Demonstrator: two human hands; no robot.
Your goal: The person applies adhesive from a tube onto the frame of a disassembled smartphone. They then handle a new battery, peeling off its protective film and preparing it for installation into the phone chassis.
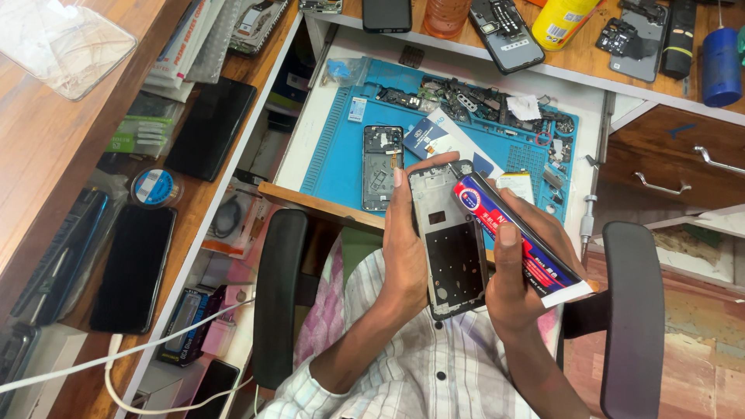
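The phone frame [452, 240], a bare grey shell with a dark inner plate and no screen fitted, stands upright above the person's lap, in front of the pulled-out drawer. The left hand [405, 252] grips it along its left edge, fingers wrapped behind. The right hand [521, 268] clasps a glue tube [518, 237], red, blue and white, whose thin nozzle lies against the frame's upper right corner. No bead of glue can be made out on the rim, so the gluing looks barely begun, and most of the edge seems left to cover; nothing is pressed into the frame yet. Beyond the hands, a blue work mat [341, 167] in the drawer carries a second opened phone [382, 167] and many small loose parts. More phones lie on the bench [46, 147] to the left.
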